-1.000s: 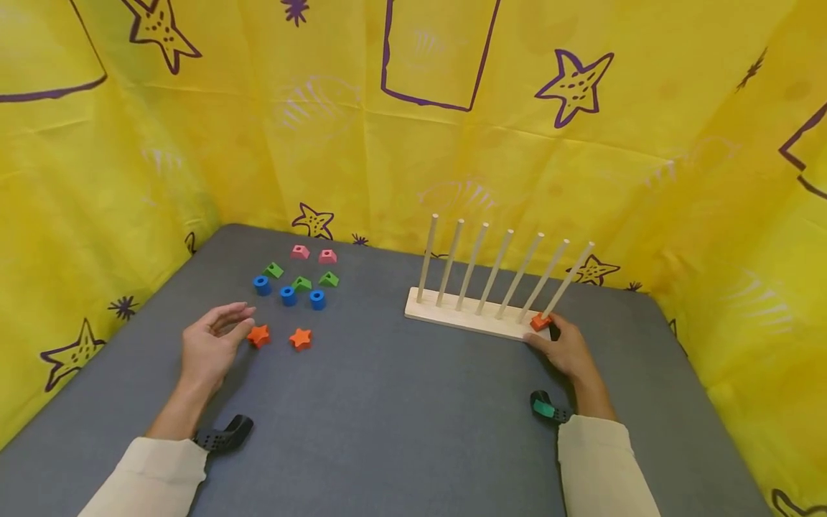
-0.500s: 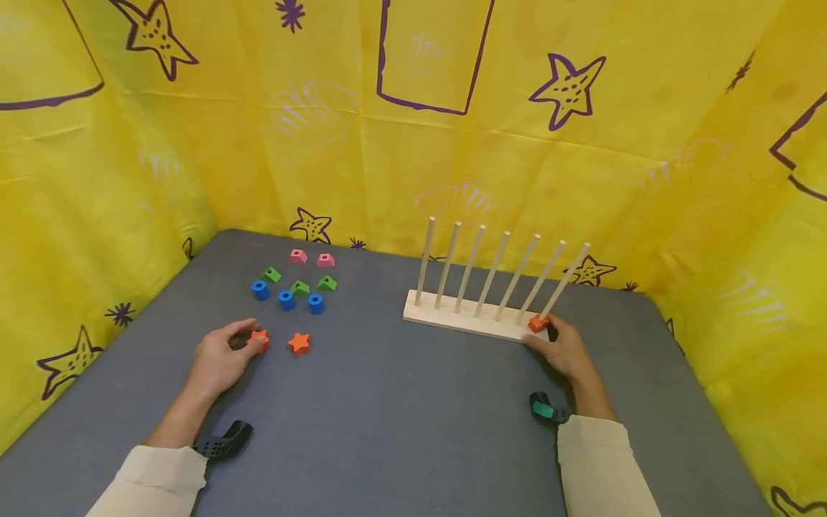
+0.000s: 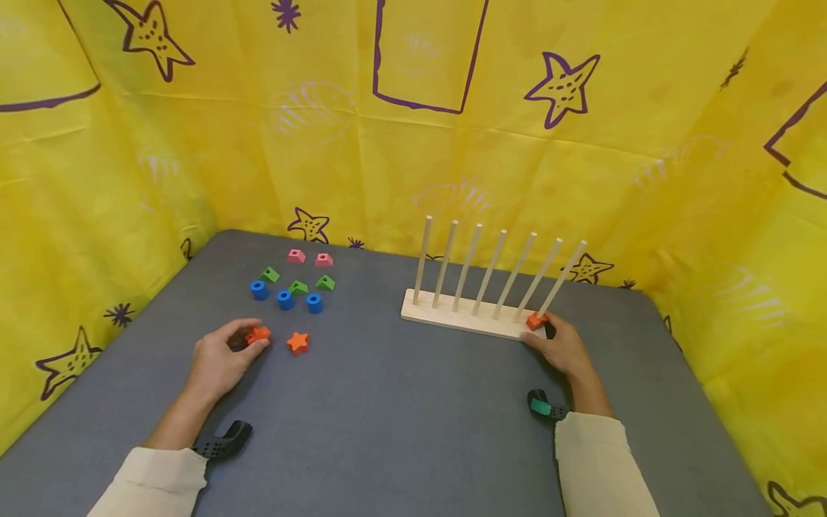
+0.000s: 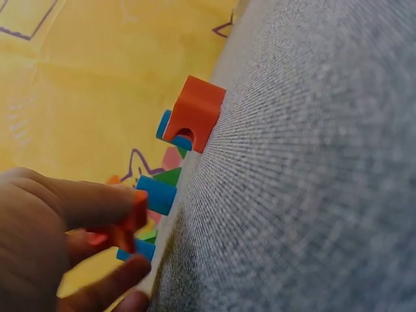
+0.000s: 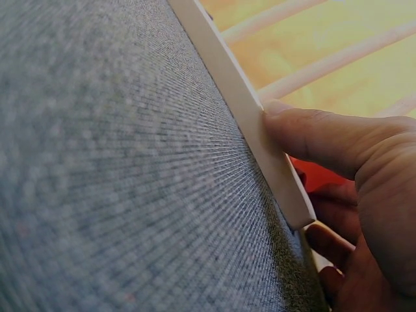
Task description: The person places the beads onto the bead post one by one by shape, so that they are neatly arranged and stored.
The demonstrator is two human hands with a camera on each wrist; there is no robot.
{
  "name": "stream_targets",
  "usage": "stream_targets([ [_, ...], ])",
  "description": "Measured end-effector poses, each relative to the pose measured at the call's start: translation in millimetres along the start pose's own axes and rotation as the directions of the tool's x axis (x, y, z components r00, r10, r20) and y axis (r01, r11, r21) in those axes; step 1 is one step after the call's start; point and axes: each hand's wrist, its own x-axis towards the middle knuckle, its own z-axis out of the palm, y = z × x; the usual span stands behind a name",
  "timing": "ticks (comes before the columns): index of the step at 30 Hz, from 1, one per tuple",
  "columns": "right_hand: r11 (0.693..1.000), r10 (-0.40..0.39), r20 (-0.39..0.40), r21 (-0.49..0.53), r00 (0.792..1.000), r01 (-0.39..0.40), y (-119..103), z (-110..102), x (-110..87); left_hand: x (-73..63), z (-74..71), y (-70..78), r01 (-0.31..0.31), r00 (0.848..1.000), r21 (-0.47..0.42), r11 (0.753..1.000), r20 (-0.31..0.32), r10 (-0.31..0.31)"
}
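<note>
My left hand (image 3: 221,360) pinches an orange star block (image 3: 258,335) between thumb and fingers, close over the table. In the left wrist view that held star block (image 4: 123,224) shows partly behind the thumb. A second orange star block (image 3: 298,343) lies just to its right. My right hand (image 3: 563,347) grips the right end of a wooden peg rack (image 3: 465,319), thumb on the front edge of its base, as the right wrist view also shows. At the foot of the rack's rightmost peg sits another orange block (image 3: 535,321), beside the right hand.
Beyond the left hand lie several blue cylinders (image 3: 285,300), several green triangular blocks (image 3: 326,283) and two pink blocks (image 3: 324,260). The rack's upright pegs (image 3: 489,273) stand in a row. A yellow patterned curtain (image 3: 388,165) borders the grey table (image 3: 388,416).
My left hand has moved right and slightly down to the left star block, and its fingers have closed on it. The right hand stays on the rack's end. The view has shifted slightly.
</note>
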Motion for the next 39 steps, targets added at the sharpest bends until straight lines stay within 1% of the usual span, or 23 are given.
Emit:
stream_targets([
  [2,1.000,-0.009,-0.005,-0.001,1.000,0.009,1,0,-0.6,1.2,-0.8,5.5,0.005,1.000,-0.028,1.000,-0.024,-0.005],
  [4,1.000,-0.015,-0.011,0.001,1.000,0.015,1,-1,-1.1,2.2,-1.9,11.5,0.017,1.000,-0.050,0.999,-0.026,-0.018],
  [7,1.000,-0.009,-0.012,0.005,1.000,0.009,2,-1,-1.0,2.9,-5.1,21.6,0.064,0.998,-0.110,0.992,-0.021,-0.067],
  [11,1.000,-0.017,-0.013,0.010,1.000,0.018,2,0,1.1,3.5,-12.1,36.8,0.119,0.991,-0.210,0.970,-0.030,-0.128],
  [13,1.000,-0.021,-0.013,0.015,1.000,0.021,1,1,1.6,4.1,-15.3,44.4,0.131,0.989,-0.226,0.965,-0.030,-0.142],
  [17,1.000,-0.018,-0.018,0.021,1.000,0.019,1,1,0.4,8.7,-17.9,59.5,0.138,0.989,-0.220,0.966,-0.011,-0.144],
  [19,1.000,-0.014,-0.019,0.027,1.000,0.015,1,1,-0.1,12.5,-18.9,68.3,0.125,0.992,-0.235,0.964,-0.005,-0.130],
  [21,1.000,-0.012,-0.024,0.028,1.000,0.013,0,1,-0.9,17.3,-19.1,78.2,0.098,0.995,-0.272,0.957,-0.001,-0.103],
  [25,1.000,-0.004,-0.026,0.029,1.000,0.005,0,1,-0.7,29.7,-16.7,99.6,0.046,0.999,-0.366,0.929,0.018,-0.043],
  [29,1.000,0.003,-0.015,0.019,1.000,-0.003,-1,-1,0.6,43.8,-10.1,120.2,-0.006,0.999,-0.423,0.906,0.029,0.020],
  [30,1.000,0.007,-0.011,0.016,1.000,-0.007,-1,-1,0.9,46.9,-8.2,125.0,-0.024,0.999,-0.438,0.899,0.027,0.040],
  [33,1.000,0.009,-0.006,0.009,1.000,-0.009,-1,-1,1.4,55.0,-2.1,138.9,-0.076,0.995,-0.495,0.865,0.023,0.100],
  [36,1.000,0.005,-0.010,0.010,1.000,-0.005,-1,-1,0.6,61.7,4.5,152.6,-0.103,0.989,-0.557,0.824,0.028,0.143],
  [39,1.000,0.003,-0.009,0.016,1.000,-0.002,-1,-1,-1.0,68.1,11.9,167.1,-0.115,0.985,-0.588,0.801,0.037,0.169],
])
